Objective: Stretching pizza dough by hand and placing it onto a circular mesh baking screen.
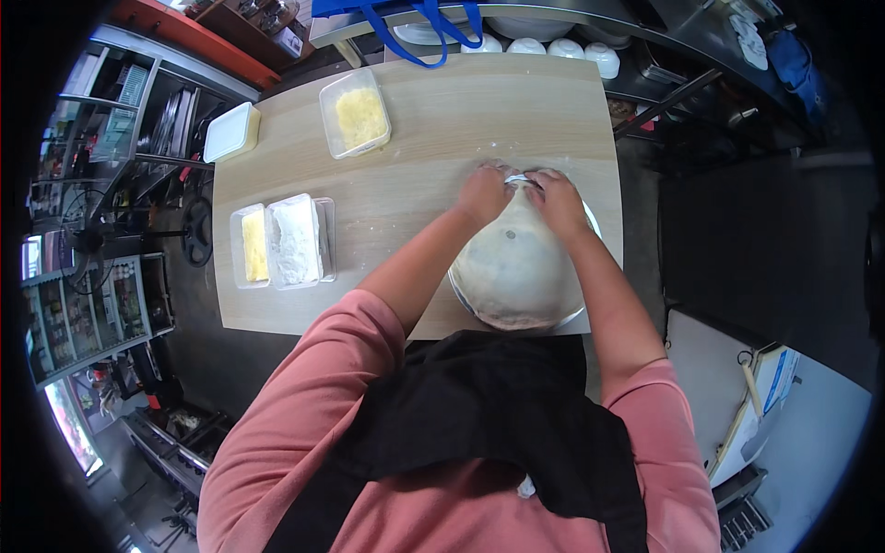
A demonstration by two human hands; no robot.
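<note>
A large pale dough sheet [515, 276] lies over a round metal pan, whose rim [464, 301] shows at the lower left and right. Its surface looks smooth, with a small dark round spot near the upper middle. At the far side, my left hand [488, 190] and my right hand [557, 200] grip the dough's edge close together. The dough is drawn to a narrow peak between them. A whitish strip [517, 178] shows between my fingers; I cannot tell what it is. My fingertips are partly hidden behind the dough and my knuckles.
Left on the wooden table [408, 193] stand plastic tubs of white flour [296, 238] and a yellow block [255, 245]. Farther back are a tub of yellow shreds [361, 115] and a lidded tub [232, 131]. A blue bag [435, 31] overhangs the far edge near several white bowls [565, 48].
</note>
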